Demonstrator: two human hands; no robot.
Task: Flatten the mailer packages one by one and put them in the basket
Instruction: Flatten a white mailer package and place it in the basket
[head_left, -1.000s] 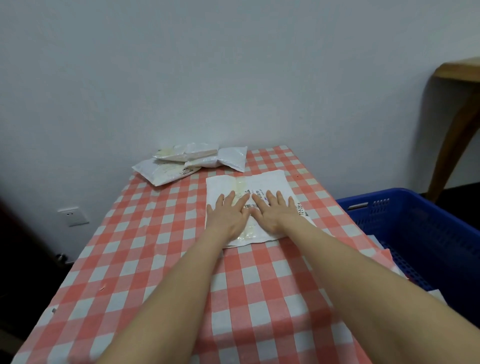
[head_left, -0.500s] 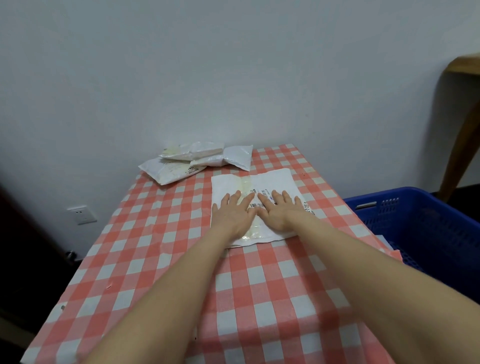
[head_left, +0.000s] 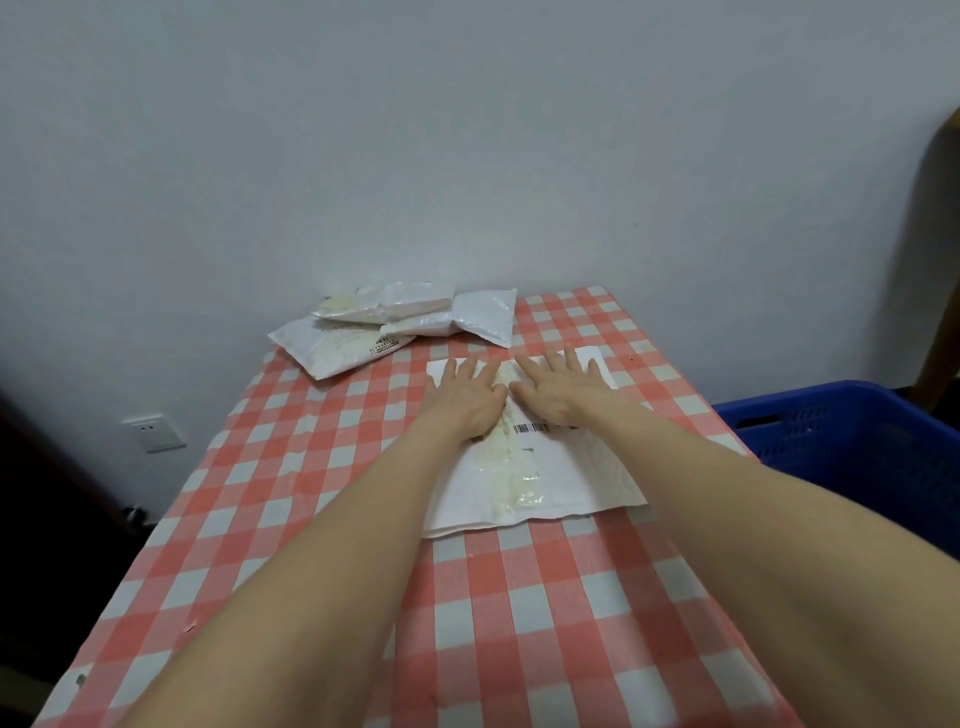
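White flat mailer package (head_left: 545, 478) lies on the red-checked cloth table (head_left: 311, 467); left hand (head_left: 465, 395) and right hand (head_left: 558, 387) press its far end, fingers spread flat. I'd sweep outward, pushing air to the edges tbh.

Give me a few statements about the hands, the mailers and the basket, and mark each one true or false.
1. The left hand and the right hand both lie with straight fingers on the flat mailer. True.
2. The pile of mailers lies at the far end of the table, near the wall. True.
3. The right hand grips a mailer from the pile. False: it presses on the flat mailer, apart from the pile.
4. The blue basket stands on the table. False: it stands beside the table, on the person's right.
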